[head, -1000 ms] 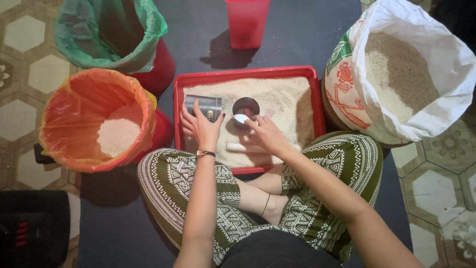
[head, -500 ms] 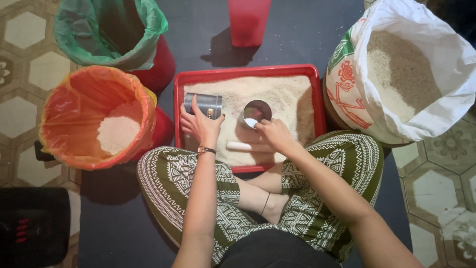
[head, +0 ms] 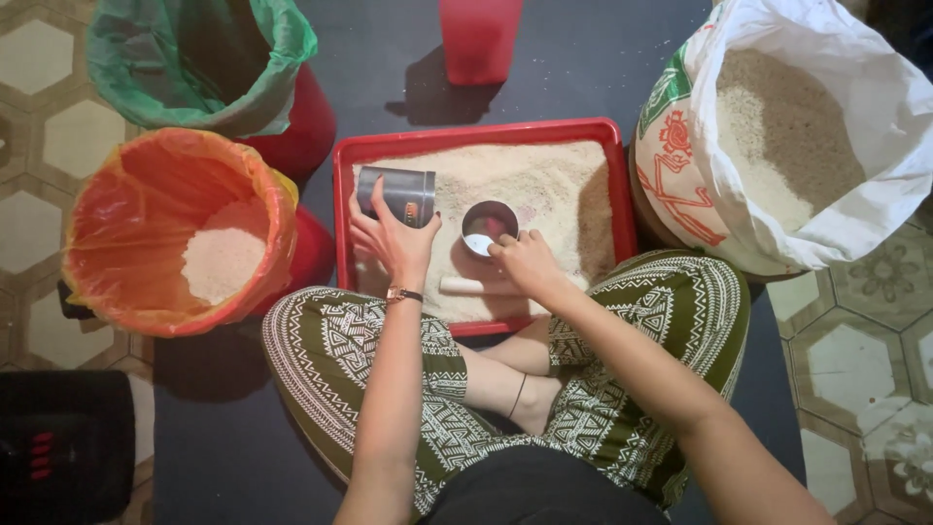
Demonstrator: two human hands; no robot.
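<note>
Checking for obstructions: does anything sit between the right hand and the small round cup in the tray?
Nothing visible does. The right hand already touches the small cup standing in the rice of the red tray.

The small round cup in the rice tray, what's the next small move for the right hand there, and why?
Probably dip the small round cup deeper into the rice and scoop. It looks nearly empty, showing its shiny bottom, the right hand grips its rim, and it sits on the rice in the red tray. The left hand holds the grey tin on its side nearby, maybe to receive a scoop.
</note>
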